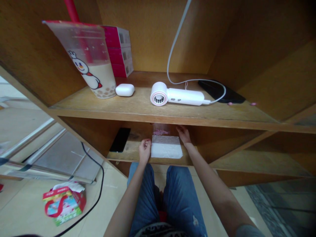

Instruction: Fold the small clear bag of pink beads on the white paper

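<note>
We're right at the lower shelf (130,156), and the left hand (144,150) is curled shut at the front edge, hard by the white sheet (166,146). The right hand (184,135) reaches in past the sheet's far right corner, fingers loosely open. The two look set to bracket the sheet from opposite corners, though we can't tell whether either one pinches it. The sheet lies flat on the shelf between them, a black phone (120,140) just to its left. Up on the shelf above (143,112), a white hair dryer (176,97) rests on its side, its white cord (172,42) looping behind and climbing the back panel, likely toward a socket. Beside it sit a white earbud case (124,90) and a milk tea cup (86,59), with pink boxes (118,51) behind them.
</note>
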Demonstrator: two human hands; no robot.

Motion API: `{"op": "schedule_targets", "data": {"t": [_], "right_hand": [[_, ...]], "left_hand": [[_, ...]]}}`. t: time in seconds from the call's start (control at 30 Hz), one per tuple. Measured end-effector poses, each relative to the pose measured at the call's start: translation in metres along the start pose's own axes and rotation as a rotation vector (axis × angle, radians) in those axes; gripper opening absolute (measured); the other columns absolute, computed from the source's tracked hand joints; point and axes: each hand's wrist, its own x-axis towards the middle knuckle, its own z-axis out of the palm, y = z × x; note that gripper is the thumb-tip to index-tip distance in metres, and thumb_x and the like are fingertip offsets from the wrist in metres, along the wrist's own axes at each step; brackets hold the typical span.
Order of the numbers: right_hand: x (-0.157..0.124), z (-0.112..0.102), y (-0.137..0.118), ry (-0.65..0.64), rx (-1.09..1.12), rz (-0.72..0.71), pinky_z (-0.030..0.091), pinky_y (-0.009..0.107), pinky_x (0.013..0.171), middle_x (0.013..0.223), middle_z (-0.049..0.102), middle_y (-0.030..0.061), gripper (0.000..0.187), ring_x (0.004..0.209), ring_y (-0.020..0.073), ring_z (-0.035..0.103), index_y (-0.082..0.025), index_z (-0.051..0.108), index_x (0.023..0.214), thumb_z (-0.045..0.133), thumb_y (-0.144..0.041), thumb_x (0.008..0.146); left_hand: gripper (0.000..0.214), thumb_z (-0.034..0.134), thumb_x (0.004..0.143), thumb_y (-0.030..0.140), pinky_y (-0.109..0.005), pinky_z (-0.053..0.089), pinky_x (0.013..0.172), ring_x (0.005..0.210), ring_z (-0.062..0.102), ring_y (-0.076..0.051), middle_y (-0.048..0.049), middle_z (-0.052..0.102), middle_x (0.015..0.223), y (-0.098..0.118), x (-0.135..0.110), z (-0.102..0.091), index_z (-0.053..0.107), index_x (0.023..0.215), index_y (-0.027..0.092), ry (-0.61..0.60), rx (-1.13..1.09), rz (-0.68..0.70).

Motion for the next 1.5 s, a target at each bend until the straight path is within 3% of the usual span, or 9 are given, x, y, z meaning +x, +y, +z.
{"op": "schedule_targets", "data": {"t": [0.17,0.33,1.5], "right_hand": [[-0.041,-0.034,0.008,0.062,0.033,0.09,0.04,0.028,0.058,0.068,0.061,0.003,0.03,0.059,0.0149,0.051,-0.017,0.062,0.077,0.056,-0.045,0.069],[-0.068,-0.039,0.008,0.138,0.023,0.159,0.036,0.026,0.054,0.064,0.058,0.0026,0.033,0.055,0.0136,0.047,-0.016,0.061,0.073,0.056,-0.048,0.068],[-0.071,-0.043,0.009,0.099,-0.034,0.126,0.035,0.025,0.055,0.06,0.057,0.0024,0.04,0.055,0.014,0.048,-0.014,0.062,0.074,0.05,-0.052,0.073]], "left_hand": [[0.023,0.051,0.078,0.035,-0.022,0.043,0.06,0.063,0.057,-0.012,-0.0013,0.059,0.065,-0.002,0.001,0.0,0.056,0.085,0.014,0.008,-0.009,0.0],[0.023,0.052,0.077,0.036,-0.022,0.044,0.06,0.063,0.057,-0.012,-0.0012,0.059,0.066,-0.004,0.0,-0.001,0.056,0.086,0.015,0.001,-0.037,-0.01],[0.023,0.051,0.078,0.036,-0.022,0.044,0.059,0.061,0.056,-0.011,-0.0011,0.058,0.064,-0.001,-0.004,-0.002,0.056,0.083,0.014,-0.045,0.017,0.021]]}}
